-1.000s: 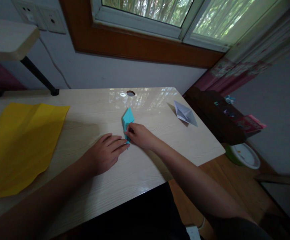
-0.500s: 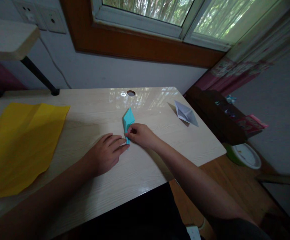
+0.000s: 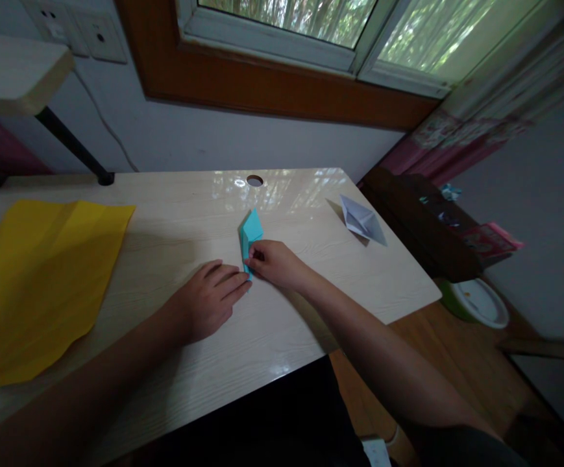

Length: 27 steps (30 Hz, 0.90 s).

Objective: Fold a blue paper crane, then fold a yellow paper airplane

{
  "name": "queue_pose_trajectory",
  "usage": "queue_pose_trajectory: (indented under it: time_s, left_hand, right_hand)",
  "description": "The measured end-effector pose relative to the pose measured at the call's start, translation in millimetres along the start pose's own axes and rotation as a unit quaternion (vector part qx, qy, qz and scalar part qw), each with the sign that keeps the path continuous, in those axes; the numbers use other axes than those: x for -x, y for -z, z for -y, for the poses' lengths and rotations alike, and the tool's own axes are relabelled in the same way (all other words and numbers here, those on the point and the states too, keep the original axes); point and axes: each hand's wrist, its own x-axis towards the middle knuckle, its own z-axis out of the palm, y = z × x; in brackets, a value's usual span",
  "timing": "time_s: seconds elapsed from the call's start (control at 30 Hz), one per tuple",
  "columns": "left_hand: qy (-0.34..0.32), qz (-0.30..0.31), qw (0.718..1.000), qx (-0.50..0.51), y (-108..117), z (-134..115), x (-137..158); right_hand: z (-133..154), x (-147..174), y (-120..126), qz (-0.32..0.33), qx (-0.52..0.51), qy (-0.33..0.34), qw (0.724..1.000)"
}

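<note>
A narrow piece of turquoise folded paper (image 3: pixel 252 226) lies on the pale table, its pointed end away from me. With thumb and forefinger, my right hand (image 3: pixel 272 262) pinches the paper's right edge near its lower half. From the left, my left hand (image 3: pixel 213 299) reaches in with fingers stretched out, their tips resting on the narrow near end. Fingers of both hands almost meet there and hide part of that end.
A large yellow sheet (image 3: pixel 48 285) covers the table's left side. To the right stands a white folded paper boat (image 3: pixel 362 220). A round cable hole (image 3: pixel 255 181) is near the back edge, and a shelf leg (image 3: pixel 74 146) stands at back left.
My left fingertips have shifted slightly, now covering more of the paper's near end. My right hand keeps its pinch in nearly the same place.
</note>
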Motion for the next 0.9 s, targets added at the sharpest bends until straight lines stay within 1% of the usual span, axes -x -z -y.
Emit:
queue_pose_trajectory:
  time_s: [0.33, 0.6, 0.73, 0.9]
  left_hand:
    - [-0.002, -0.016, 1.0, 0.004, -0.8, 0.0, 1.4]
    - [-0.015, -0.047, 0.999, 0.01, 6.4, 0.6, -1.2]
    - [-0.009, -0.041, 0.999, 0.013, 7.5, 0.4, -0.9]
    - [-0.009, -0.037, 0.999, 0.012, 6.6, -0.1, -0.8]
  right_hand:
    - [2.9, -0.4, 0.0, 0.005, 0.023, -0.001, 1.0]
    - [0.1, -1.1, -2.3, -0.002, 0.023, 0.01, 1.0]
    - [-0.5, -0.7, -2.8, -0.006, 0.027, 0.018, 0.999]
    - [1.6, -1.1, -1.7, 0.001, 0.046, 0.011, 0.999]
